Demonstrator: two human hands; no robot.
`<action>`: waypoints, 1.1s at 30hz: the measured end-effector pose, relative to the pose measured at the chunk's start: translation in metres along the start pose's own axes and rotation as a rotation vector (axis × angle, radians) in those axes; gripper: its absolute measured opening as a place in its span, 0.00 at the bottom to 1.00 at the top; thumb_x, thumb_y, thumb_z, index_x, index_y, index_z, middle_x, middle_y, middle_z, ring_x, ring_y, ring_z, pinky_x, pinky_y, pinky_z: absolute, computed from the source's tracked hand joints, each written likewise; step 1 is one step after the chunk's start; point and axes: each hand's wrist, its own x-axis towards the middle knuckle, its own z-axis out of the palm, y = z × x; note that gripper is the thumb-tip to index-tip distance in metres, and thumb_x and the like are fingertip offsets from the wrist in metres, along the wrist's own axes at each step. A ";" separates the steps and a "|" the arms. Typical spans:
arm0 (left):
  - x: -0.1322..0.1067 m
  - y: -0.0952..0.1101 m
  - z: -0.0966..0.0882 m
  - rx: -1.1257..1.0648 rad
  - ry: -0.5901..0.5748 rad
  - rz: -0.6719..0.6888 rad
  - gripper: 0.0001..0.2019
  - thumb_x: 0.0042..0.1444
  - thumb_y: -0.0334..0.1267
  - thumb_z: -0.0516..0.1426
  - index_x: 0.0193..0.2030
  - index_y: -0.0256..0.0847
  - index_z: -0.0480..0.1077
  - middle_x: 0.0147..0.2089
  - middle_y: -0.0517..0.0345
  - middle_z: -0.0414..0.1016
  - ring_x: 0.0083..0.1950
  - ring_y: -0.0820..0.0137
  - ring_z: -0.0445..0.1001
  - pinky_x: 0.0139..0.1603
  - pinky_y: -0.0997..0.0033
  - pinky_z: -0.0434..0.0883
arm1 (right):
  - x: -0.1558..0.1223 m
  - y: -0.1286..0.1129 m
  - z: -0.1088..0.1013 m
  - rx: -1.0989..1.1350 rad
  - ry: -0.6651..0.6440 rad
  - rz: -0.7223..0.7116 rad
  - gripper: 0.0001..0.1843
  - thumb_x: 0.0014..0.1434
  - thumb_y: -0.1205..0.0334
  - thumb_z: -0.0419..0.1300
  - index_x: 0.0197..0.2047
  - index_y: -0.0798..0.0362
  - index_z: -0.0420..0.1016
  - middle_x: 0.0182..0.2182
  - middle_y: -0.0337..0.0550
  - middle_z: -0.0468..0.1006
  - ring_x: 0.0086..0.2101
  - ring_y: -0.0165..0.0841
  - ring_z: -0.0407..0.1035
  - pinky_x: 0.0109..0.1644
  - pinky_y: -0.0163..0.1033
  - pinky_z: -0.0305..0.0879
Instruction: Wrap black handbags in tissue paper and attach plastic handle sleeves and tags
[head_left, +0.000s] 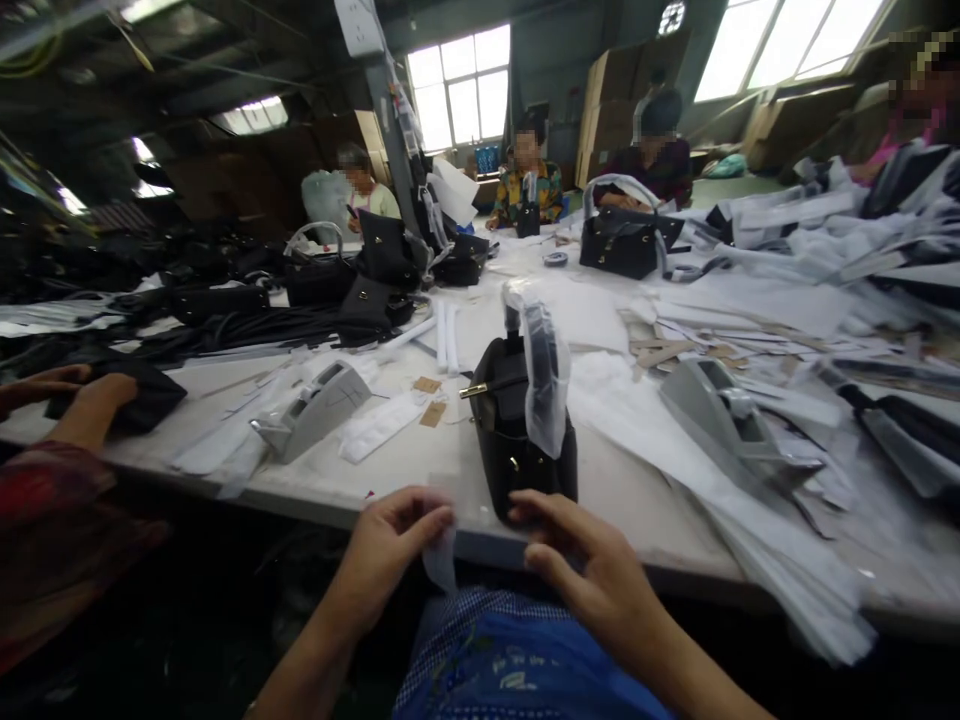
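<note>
A black handbag (495,430) stands upright at the front edge of the table, its handle (547,375) wrapped in clear plastic. A gold zipper pull (474,391) sticks out at its left side. My left hand (394,530) is pinched on a thin translucent plastic sheet (441,555) that hangs over the table edge, left of the bag. With fingers apart, my right hand (592,565) is at the bag's lower front; whether the fingertips touch it I cannot tell. Brown tags (433,413) lie left of the bag.
Grey tape dispensers stand left (311,410) and right (739,425) of the bag. White wrapping strips (720,510) hang over the front edge. Another black handbag (621,240) stands farther back. A co-worker's hands (97,395) handle black material at left; several people sit across.
</note>
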 end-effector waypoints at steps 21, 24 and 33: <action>-0.038 -0.053 0.081 -0.338 -0.069 -0.108 0.15 0.47 0.45 0.69 0.37 0.38 0.76 0.37 0.55 0.81 0.40 0.67 0.78 0.45 0.72 0.71 | 0.002 0.050 -0.012 -0.270 0.079 0.096 0.08 0.57 0.57 0.67 0.38 0.52 0.83 0.32 0.41 0.83 0.32 0.34 0.76 0.40 0.37 0.70; -0.045 -0.060 0.075 -0.322 -0.036 -0.125 0.16 0.46 0.45 0.70 0.36 0.37 0.76 0.37 0.53 0.81 0.40 0.66 0.78 0.44 0.71 0.71 | 0.002 0.048 -0.008 -0.174 0.078 0.132 0.11 0.57 0.53 0.67 0.37 0.52 0.82 0.30 0.40 0.82 0.30 0.33 0.75 0.37 0.36 0.70; -0.056 -0.083 0.074 -0.322 0.028 -0.176 0.16 0.45 0.46 0.70 0.36 0.38 0.78 0.37 0.52 0.81 0.40 0.64 0.78 0.44 0.70 0.73 | -0.007 0.038 0.022 0.095 0.203 0.139 0.13 0.58 0.52 0.67 0.34 0.54 0.80 0.25 0.39 0.77 0.27 0.30 0.72 0.31 0.32 0.67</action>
